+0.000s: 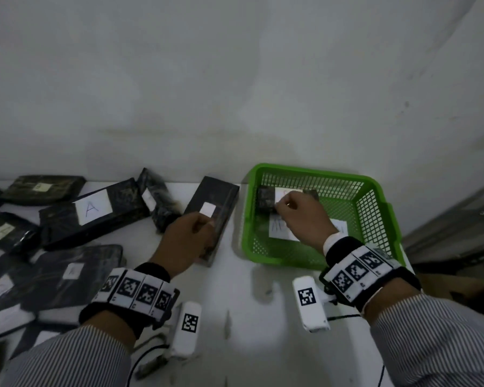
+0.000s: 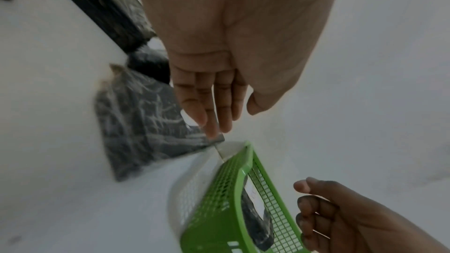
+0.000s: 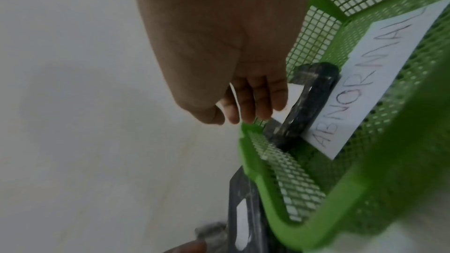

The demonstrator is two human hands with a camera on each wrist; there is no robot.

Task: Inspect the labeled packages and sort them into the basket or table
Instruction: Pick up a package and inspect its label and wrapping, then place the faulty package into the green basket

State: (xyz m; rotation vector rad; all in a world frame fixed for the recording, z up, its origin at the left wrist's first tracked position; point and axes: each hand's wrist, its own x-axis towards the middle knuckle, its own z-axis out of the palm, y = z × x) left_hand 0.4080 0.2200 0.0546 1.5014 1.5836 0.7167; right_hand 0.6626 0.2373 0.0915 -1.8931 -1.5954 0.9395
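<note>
Right hand [image 1: 299, 216] hides the basket package's label [image 1: 284, 194]; leftmost packages [image 1: 0, 286] blurred, cropped.

The white table [image 1: 235, 303] carried a green basket [image 1: 375, 191] at right and black labeled packages [image 1: 92, 213] — most crowded at left.

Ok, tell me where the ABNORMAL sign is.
The ABNORMAL sign lies flat on the floor of the green basket, on the table's right side, beside the dark package under the right hand.
</note>
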